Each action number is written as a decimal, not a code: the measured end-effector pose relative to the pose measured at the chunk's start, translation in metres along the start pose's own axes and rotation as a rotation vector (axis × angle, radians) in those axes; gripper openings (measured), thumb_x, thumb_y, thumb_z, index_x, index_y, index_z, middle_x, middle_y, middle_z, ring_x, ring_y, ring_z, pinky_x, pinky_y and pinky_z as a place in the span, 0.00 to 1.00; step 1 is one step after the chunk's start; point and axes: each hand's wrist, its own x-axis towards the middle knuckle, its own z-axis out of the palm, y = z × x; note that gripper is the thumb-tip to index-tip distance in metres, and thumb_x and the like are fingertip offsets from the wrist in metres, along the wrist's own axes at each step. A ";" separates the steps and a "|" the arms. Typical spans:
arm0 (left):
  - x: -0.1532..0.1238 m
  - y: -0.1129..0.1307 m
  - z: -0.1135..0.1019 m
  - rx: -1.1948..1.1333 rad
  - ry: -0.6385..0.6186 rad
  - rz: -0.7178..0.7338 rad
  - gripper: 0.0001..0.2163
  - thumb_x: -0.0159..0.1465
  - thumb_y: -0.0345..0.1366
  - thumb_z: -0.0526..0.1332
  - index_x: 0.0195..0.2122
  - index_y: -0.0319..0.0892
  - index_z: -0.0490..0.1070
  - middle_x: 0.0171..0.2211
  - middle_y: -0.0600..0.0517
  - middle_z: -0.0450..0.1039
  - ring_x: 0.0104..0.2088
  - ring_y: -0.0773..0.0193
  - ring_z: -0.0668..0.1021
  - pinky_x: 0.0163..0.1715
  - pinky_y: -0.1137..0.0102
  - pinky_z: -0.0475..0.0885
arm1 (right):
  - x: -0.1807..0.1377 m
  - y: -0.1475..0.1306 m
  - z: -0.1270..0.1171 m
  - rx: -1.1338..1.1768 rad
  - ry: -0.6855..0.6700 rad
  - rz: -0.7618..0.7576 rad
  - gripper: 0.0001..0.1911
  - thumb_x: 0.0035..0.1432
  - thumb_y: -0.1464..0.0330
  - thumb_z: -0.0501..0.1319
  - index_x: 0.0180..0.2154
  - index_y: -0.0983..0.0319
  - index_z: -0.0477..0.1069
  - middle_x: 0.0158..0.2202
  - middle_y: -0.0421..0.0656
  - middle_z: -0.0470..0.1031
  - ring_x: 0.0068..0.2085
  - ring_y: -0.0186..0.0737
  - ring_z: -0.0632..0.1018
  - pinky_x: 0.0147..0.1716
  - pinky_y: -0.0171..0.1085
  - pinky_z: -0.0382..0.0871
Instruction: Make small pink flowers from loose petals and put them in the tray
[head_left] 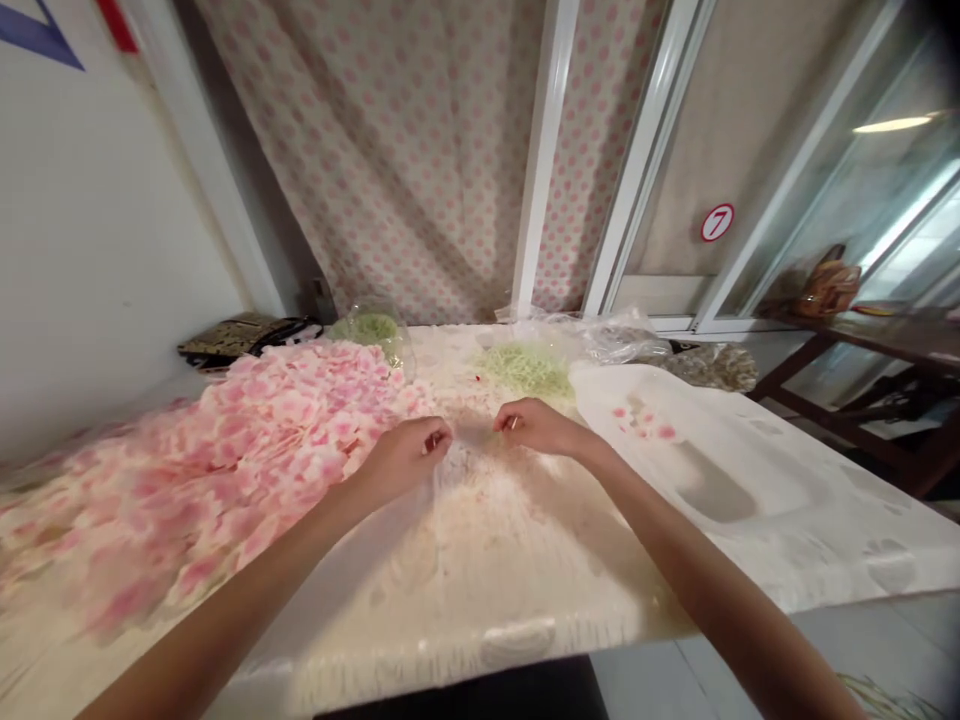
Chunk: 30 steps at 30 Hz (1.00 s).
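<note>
Two bare hands meet over the middle of the worktop (750,520), knuckles up and just apart. The left hand (405,458) is curled nearly closed, thumb and fingertips pinched together; the right hand (538,425) is curled the same way, its fingertips pinched and turned toward the left one. Whatever sits in either pinch is too small to make out.

Directly under and between them lies a thin scatter of white bits (469,475) on the pale cover. A big heap of pink petals (247,450) fills the worktop's left side, its edge just beside the left hand. Beyond the right hand is a pile of green shreds (529,368), and a few loose pink petals (645,420) lie to its right, near the wrist.

At the back edge stand a clear tub (371,328) holding green material and a crumpled clear bag (622,340). A dotted curtain (420,150) hangs behind.
</note>
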 end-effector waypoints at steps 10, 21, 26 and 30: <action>-0.028 -0.012 0.003 0.581 0.229 0.246 0.09 0.60 0.27 0.51 0.37 0.42 0.68 0.29 0.51 0.73 0.26 0.63 0.72 0.31 0.67 0.63 | -0.002 0.006 0.061 -0.708 -0.035 -0.054 0.07 0.55 0.75 0.54 0.33 0.64 0.70 0.35 0.49 0.72 0.34 0.42 0.74 0.31 0.37 0.63; -0.017 -0.009 -0.026 1.127 0.158 0.122 0.07 0.62 0.34 0.51 0.34 0.43 0.69 0.31 0.50 0.74 0.34 0.55 0.74 0.34 0.60 0.63 | -0.011 0.014 0.051 -0.679 0.091 -0.101 0.07 0.52 0.78 0.51 0.28 0.62 0.62 0.28 0.45 0.69 0.30 0.39 0.72 0.29 0.37 0.66; -0.018 -0.013 -0.022 1.060 0.019 0.155 0.10 0.59 0.31 0.54 0.39 0.46 0.71 0.38 0.48 0.72 0.38 0.54 0.72 0.35 0.61 0.63 | -0.017 0.009 0.050 -0.184 0.132 -0.010 0.08 0.49 0.78 0.54 0.28 0.58 0.58 0.25 0.37 0.67 0.25 0.32 0.69 0.25 0.32 0.64; -0.020 -0.018 -0.018 1.073 -0.007 0.135 0.20 0.55 0.26 0.55 0.48 0.49 0.68 0.45 0.47 0.69 0.43 0.52 0.70 0.37 0.59 0.63 | -0.018 0.001 0.051 -0.026 0.101 0.051 0.09 0.48 0.77 0.56 0.28 0.57 0.60 0.23 0.35 0.67 0.25 0.33 0.69 0.24 0.32 0.64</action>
